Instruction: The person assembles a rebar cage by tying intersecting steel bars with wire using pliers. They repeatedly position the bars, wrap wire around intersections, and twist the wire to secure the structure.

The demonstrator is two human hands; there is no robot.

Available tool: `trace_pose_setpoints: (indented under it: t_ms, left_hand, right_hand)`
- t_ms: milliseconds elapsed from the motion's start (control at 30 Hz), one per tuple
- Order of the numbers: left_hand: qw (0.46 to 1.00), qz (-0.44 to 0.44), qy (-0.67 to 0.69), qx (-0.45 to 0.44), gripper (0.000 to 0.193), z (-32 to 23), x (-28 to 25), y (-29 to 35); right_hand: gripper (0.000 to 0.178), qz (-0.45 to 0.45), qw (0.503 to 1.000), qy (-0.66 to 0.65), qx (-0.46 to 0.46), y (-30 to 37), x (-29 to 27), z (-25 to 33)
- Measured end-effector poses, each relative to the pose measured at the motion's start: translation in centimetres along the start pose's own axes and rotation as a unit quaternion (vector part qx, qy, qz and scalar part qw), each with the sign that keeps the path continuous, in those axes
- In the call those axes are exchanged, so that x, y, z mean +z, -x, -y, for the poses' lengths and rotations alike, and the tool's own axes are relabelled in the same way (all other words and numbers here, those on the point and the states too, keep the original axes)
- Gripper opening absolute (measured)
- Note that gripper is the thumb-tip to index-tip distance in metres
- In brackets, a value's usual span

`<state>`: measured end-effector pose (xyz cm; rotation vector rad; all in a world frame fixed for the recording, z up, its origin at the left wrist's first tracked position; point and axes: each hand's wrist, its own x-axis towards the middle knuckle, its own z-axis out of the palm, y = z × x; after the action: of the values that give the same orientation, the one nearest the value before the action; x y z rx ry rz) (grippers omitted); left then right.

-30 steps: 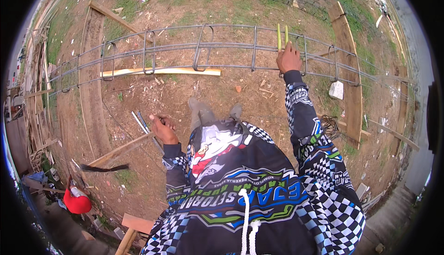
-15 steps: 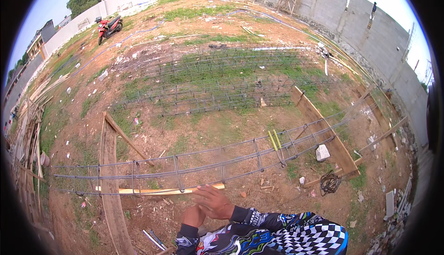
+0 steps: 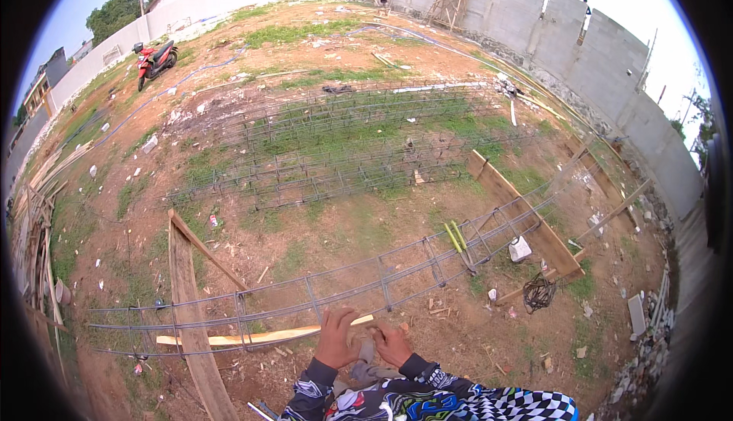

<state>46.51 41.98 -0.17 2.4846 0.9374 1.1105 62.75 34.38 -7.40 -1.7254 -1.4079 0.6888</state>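
A long rebar cage (image 3: pixel 311 296) of thin bars with square stirrups stretches across in front of me, resting on wooden supports at both sides. My left hand (image 3: pixel 336 338) is raised beside its near bars, fingers stretched and slightly bent. Close to its right, my right hand (image 3: pixel 393 345) has its fingers loosely curved and apart. I see nothing held in either hand. Behind the left hand, a pale wood strip (image 3: pixel 252 338) lies beneath the cage. Pincers with yellow-green handles (image 3: pixel 458 239) hang on the cage farther right.
A plank support (image 3: pixel 191 322) stands left and a board support (image 3: pixel 527 219) right. Near the latter are a white block (image 3: pixel 519 249) and a dark wire coil (image 3: pixel 540 293). More rebar cages (image 3: pixel 343 173) lie beyond on the grass. A red motorbike (image 3: pixel 156 62) stands far left.
My hands were together, one over the other; now they are apart, side by side, with the left raised near the cage. The view has shifted somewhat.
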Motion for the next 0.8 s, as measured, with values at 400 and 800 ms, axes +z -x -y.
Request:
trace_pose_setpoints:
  t_ms: [400,800]
  left_hand:
    - [0.751,-0.135,0.545,-0.348,0.037,1.7,1.7,-10.3]
    - [0.691,-0.107,0.629,-0.339,0.035,3.2,4.6,-12.8]
  right_hand:
    - [0.026,-0.066,0.913,-0.395,0.083,-10.1,-6.1,6.4]
    - [0.023,0.146,0.743,-0.597,0.264,-11.5,-6.1,5.4]
